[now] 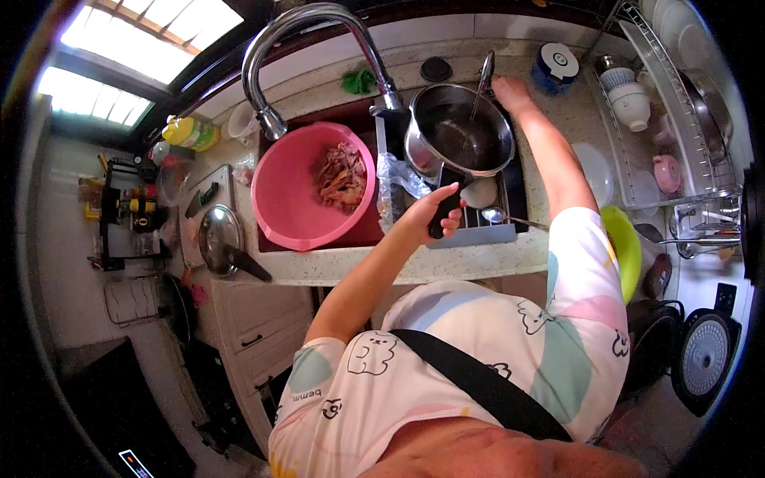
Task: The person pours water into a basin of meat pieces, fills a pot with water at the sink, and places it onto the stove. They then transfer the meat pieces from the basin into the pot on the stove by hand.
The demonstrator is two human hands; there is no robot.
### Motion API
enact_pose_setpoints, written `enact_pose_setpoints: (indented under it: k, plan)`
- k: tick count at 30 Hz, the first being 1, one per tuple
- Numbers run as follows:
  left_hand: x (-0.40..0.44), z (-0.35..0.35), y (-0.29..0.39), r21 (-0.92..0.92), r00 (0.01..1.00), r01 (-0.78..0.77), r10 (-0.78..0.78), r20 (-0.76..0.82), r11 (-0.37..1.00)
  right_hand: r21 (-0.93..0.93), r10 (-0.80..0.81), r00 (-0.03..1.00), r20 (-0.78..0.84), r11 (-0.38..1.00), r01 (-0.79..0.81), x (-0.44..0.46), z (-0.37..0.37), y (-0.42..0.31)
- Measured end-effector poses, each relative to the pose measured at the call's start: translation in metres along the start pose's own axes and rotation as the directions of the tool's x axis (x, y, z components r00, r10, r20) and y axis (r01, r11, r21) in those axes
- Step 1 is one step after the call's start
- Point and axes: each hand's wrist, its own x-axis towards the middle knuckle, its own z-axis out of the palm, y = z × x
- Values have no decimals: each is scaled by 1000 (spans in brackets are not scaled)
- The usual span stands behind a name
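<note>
Centrally, the left hand point(424, 217) grasps the black handle point(435, 229) of a steel pot point(423, 150), just beyond that hand; presumably rigid, weighty and slick if wet, best held there. Right hand point(512, 93), beside the small tap point(488, 66): grip indiscernible.

I'm standing in a kitchen: 1 chrome faucet point(320, 11) arches above the sink point(360, 229), near a steel pot point(424, 153), a lid point(218, 237), a cabinet point(267, 323), and white bowls point(632, 102) in a dish rack point(692, 196).
</note>
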Motion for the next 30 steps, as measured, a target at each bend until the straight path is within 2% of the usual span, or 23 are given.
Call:
enact_pose_setpoints:
  k: [5, 8, 10, 14, 17, 20, 22, 29, 30]
  plan:
    - [-2, 4, 1, 119, 997, -57, 63, -41, 991, -22, -31, 999, -39, 999, 30, 0, 5, 7]
    - [-4, 9, 4, 136, 996, -54, 63, -61, 989, -62, -127, 991, -34, 990, 125, 4, 16, 15]
    - [-2, 7, 6, 154, 997, -59, 67, -47, 986, 43, -180, 982, -55, 982, 182, 5, 22, 20]
    - [0, 6, 8, 152, 997, -45, 53, -49, 987, 92, -151, 986, -72, 983, 158, -3, 9, 20]
    - [0, 7, 6, 189, 990, -56, 79, -113, 980, 100, -164, 986, -31, 981, 167, -1, 20, 21]
    - [2, 3, 6, 153, 990, -45, 65, -125, 987, 168, -128, 988, -84, 976, 140, 8, 34, 26]
    - [3, 1, 7, 179, 989, -33, 57, -133, 983, 123, -161, 986, -39, 979, 165, 10, 36, 25]
    - [1, 4, 9, 175, 991, 7, 16, -132, 985, 201, -185, 981, -60, 960, 194, -3, 7, 23]
    - [-5, 19, 10, 176, 987, -22, 49, -153, 984, 188, -183, 982, -51, 964, 189, -1, 10, 23]
